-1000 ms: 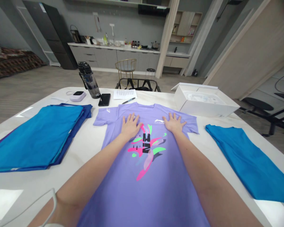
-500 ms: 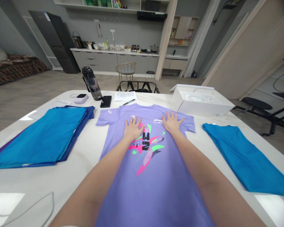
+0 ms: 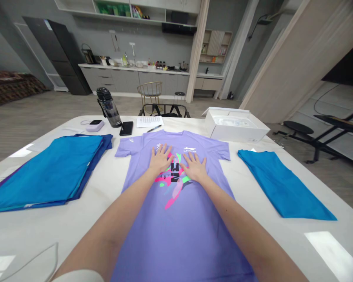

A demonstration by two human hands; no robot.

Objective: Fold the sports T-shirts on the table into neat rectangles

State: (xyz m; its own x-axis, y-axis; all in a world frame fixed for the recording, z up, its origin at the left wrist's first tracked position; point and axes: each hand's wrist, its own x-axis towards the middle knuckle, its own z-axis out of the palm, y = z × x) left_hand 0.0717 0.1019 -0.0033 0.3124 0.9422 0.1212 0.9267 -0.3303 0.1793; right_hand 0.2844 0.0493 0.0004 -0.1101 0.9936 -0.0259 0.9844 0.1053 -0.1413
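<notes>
A purple T-shirt (image 3: 176,231) with a bright pink, green and black chest print lies spread on the white table (image 3: 85,231), its collar at the far side and its sleeves out to both sides. My left hand (image 3: 160,159) rests flat on the chest, fingers spread, at the upper left of the print. On the print's right part, just below the white lettering, my right hand (image 3: 195,167) lies palm down with its fingers apart. Neither hand grips the cloth. The shirt's lower hem is out of view.
Folded blue garments (image 3: 53,168) are stacked on the left; a blue folded garment (image 3: 285,184) lies on the right. Along the far edge are a water bottle (image 3: 109,107), phone (image 3: 126,128), small lilac device (image 3: 94,125), paper (image 3: 150,121), pen (image 3: 154,128) and open white box (image 3: 235,127).
My right hand has slid from beside the white lettering, inward and toward me, onto the print. My left hand stays at the print's upper left. The camera view has shifted slightly.
</notes>
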